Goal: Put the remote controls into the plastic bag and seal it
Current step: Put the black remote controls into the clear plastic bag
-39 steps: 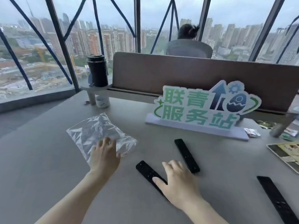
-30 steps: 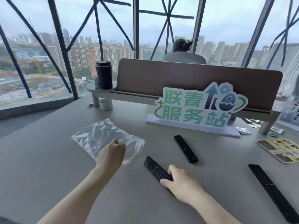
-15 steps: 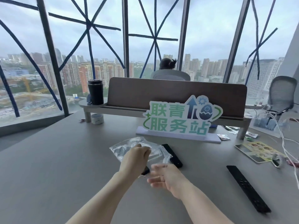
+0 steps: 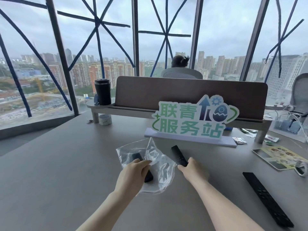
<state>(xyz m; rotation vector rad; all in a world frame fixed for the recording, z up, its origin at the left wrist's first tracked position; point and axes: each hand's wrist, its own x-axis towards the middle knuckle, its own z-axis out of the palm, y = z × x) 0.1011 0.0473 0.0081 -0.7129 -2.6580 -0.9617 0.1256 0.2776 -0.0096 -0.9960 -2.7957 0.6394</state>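
A clear plastic bag (image 4: 160,165) lies crumpled on the grey table in front of me. One black remote (image 4: 137,156) shows through the bag, and its near end pokes out under my fingers. My left hand (image 4: 133,174) is closed over the bag and that remote. A second black remote (image 4: 178,155) lies just right of the bag, and my right hand (image 4: 191,169) grips its near end. A third, longer black remote (image 4: 266,199) lies apart at the right, untouched.
A green and white sign (image 4: 191,124) stands behind the bag. Behind it is a brown divider shelf (image 4: 183,90) with a black tumbler (image 4: 102,91). A tape roll (image 4: 105,119), a leaflet (image 4: 280,157) and cables lie around. A person sits beyond the divider.
The first remote has gone from the table into the bag, now held by my left hand. My right hand let it go and moved right onto the second remote.
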